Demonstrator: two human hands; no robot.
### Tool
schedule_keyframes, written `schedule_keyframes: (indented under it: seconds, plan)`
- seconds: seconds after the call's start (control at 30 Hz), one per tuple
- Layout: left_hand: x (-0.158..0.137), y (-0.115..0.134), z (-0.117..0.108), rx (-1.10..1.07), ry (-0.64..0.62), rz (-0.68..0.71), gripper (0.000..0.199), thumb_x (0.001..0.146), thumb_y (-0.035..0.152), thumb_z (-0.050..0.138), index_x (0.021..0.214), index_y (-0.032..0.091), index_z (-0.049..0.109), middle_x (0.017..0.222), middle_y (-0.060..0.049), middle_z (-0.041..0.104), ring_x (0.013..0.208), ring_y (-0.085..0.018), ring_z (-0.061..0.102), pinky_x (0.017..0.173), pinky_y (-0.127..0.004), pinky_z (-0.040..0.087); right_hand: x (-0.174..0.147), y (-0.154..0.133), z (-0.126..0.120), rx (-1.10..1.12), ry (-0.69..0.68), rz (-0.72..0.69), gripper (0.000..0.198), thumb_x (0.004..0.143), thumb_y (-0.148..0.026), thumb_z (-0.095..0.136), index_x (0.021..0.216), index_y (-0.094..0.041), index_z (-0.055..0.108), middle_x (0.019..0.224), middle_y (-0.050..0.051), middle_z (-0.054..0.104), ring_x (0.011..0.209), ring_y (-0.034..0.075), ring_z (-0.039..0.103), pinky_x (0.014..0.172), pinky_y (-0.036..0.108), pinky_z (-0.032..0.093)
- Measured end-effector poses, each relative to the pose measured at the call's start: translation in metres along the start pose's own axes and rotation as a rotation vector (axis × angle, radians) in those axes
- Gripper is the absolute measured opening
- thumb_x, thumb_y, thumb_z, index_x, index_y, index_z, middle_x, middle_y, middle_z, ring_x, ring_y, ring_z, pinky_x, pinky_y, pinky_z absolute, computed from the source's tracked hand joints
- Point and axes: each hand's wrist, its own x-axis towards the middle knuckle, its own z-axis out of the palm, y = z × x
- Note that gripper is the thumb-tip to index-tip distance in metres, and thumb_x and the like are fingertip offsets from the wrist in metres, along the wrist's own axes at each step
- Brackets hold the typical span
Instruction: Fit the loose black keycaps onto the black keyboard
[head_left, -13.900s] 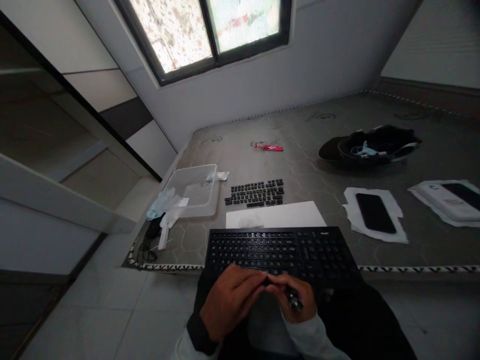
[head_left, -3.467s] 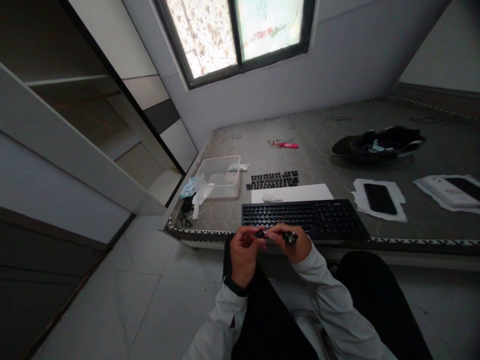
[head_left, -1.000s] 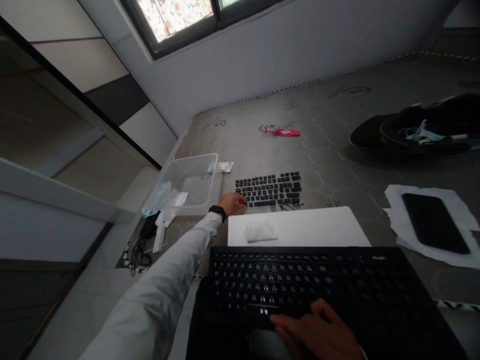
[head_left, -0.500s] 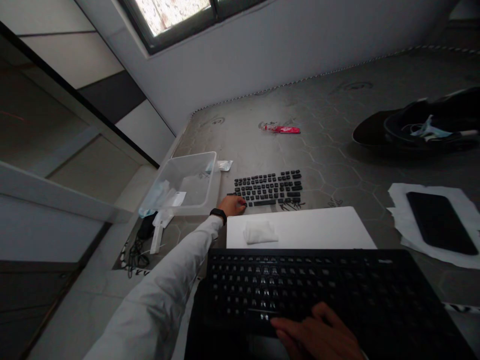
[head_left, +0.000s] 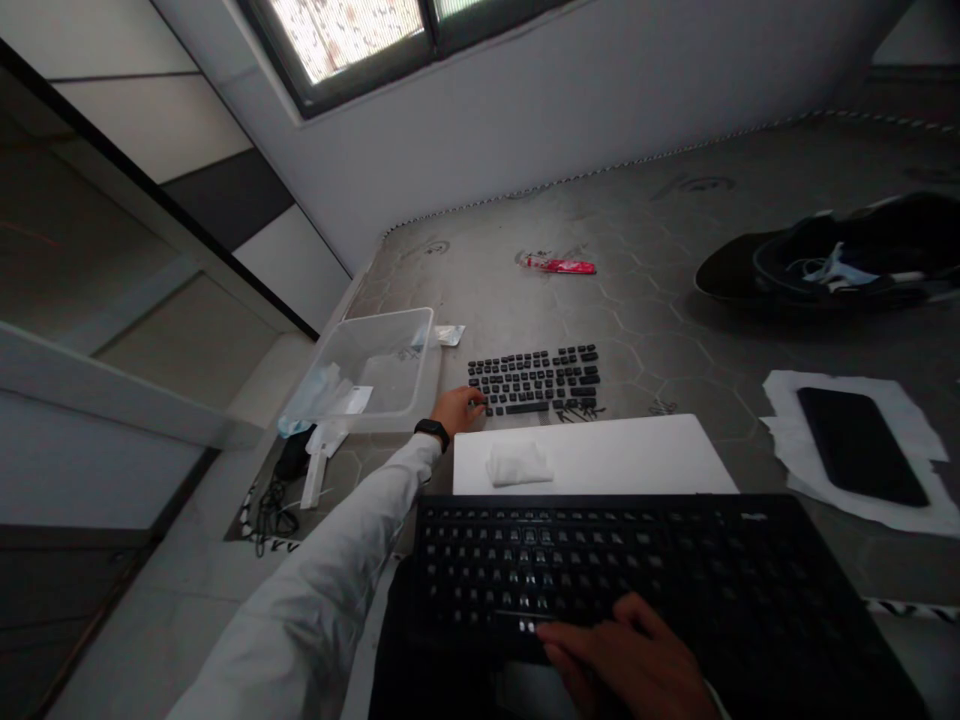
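A black full-size keyboard [head_left: 540, 560] lies close in front of me, its keys bare of their caps. My right hand [head_left: 634, 655] is at its near edge, with thumb and forefinger closed on the keyboard beside the bottom row. Farther off to the left, my left hand [head_left: 457, 407] reaches to the near-left corner of several black keycaps [head_left: 536, 380] laid out in rows. Its fingertips are pinched together at a keycap, which they partly hide. A dark band sits on that wrist.
A clear plastic tub [head_left: 375, 375] stands left of the keycaps. Between them and the keyboard lies a white board [head_left: 622, 450] bearing a folded tissue [head_left: 519, 464]. A phone [head_left: 862, 445] rests on white paper at right, below a dark helmet [head_left: 810, 270]. A red packet [head_left: 559, 265] lies farther back.
My left hand has shifted slightly at the corner of the keycaps, its fingers drawn back a little. My right hand stays at the keyboard's near edge. The view has moved slightly.
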Motion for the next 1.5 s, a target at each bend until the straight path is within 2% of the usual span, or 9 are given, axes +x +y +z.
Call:
schedule_keyframes:
  seconds: [0.1,0.27,0.47,0.73,0.87,0.97,1.1,1.23,1.5]
  plan:
    - [-0.011,0.012,-0.019,-0.036,0.101,-0.019,0.019,0.092,0.024,0.054,0.102,0.019,0.069,0.104,-0.005,0.071,0.092,-0.015,0.065,0.088,-0.026,0.048,0.004,-0.003,-0.002,0.015,-0.008,0.004,0.015,0.088,-0.016,0.060,0.093,-0.023,0.072,0.064,-0.004,0.072,0.048,0.009,0.063,0.059,0.026,0.045]
    - [-0.042,0.041,-0.060,-0.104,0.271,-0.083,0.029,0.098,0.036,0.044,0.106,0.019,0.066,0.094,-0.003,0.072,0.067,-0.011,0.063,0.073,-0.023,0.049,0.008,-0.023,-0.001,0.113,-0.009,0.002,0.018,0.093,-0.028,0.055,0.087,-0.024,0.071,0.070,-0.001,0.074,0.054,0.011,0.067,0.056,0.025,0.044]
    - [-0.124,0.076,-0.090,-0.197,0.373,-0.142,0.035,0.098,0.043,0.039,0.102,0.022,0.066,0.082,0.000,0.071,0.061,-0.010,0.061,0.063,-0.020,0.046,0.000,-0.050,0.008,0.114,-0.074,0.109,0.025,0.094,-0.034,0.051,0.085,-0.025,0.072,0.075,0.000,0.076,0.065,0.014,0.071,0.063,0.025,0.047]
    - [-0.273,0.118,-0.054,-0.226,0.551,-0.355,0.030,0.099,0.035,0.036,0.106,0.020,0.062,0.099,-0.005,0.067,0.081,-0.014,0.064,0.077,-0.027,0.050,-0.010,-0.062,0.012,0.205,-0.166,0.116,0.023,0.091,-0.034,0.054,0.078,-0.022,0.069,0.072,0.001,0.073,0.065,0.016,0.068,0.065,0.027,0.047]
    - [-0.319,0.138,-0.024,-0.209,0.564,-0.349,0.025,0.093,0.035,0.051,0.114,0.024,0.061,0.111,-0.006,0.062,0.093,-0.017,0.063,0.082,-0.030,0.052,-0.012,-0.055,0.027,0.570,-0.018,0.261,0.038,0.092,-0.047,0.049,0.067,-0.020,0.059,0.060,0.001,0.058,0.055,0.015,0.055,0.052,0.027,0.042]
    - [-0.331,0.139,-0.008,-0.125,0.526,-0.274,0.037,0.089,0.040,0.060,0.125,0.029,0.058,0.120,-0.006,0.057,0.105,-0.020,0.059,0.087,-0.032,0.053,-0.005,-0.050,0.047,1.002,0.116,0.396,0.047,0.085,-0.060,0.053,0.058,-0.023,0.046,0.046,-0.004,0.038,0.039,0.011,0.034,0.037,0.025,0.026]
    - [-0.333,0.130,-0.001,-0.109,0.480,-0.223,0.035,0.090,0.038,0.060,0.124,0.032,0.059,0.124,-0.002,0.055,0.096,-0.015,0.060,0.082,-0.027,0.053,0.013,-0.050,0.079,1.307,0.245,0.516,0.052,0.076,-0.061,0.066,0.052,-0.023,0.039,0.039,-0.008,0.026,0.035,0.008,0.026,0.035,0.023,0.024]
    - [-0.333,0.125,-0.001,-0.144,0.498,-0.214,0.032,0.089,0.040,0.061,0.120,0.033,0.062,0.122,-0.001,0.054,0.091,-0.013,0.060,0.077,-0.025,0.053,0.030,-0.054,0.111,1.419,0.293,0.611,0.053,0.067,-0.057,0.075,0.049,-0.022,0.039,0.037,-0.008,0.028,0.033,0.006,0.023,0.033,0.021,0.022]
    - [-0.334,0.122,0.002,-0.266,0.508,-0.214,0.029,0.087,0.042,0.064,0.115,0.033,0.065,0.122,-0.001,0.051,0.090,-0.012,0.059,0.083,-0.026,0.052,0.041,-0.056,0.142,1.385,0.312,0.699,0.053,0.076,-0.058,0.065,0.051,-0.023,0.034,0.037,-0.009,0.027,0.031,0.006,0.023,0.031,0.023,0.021]
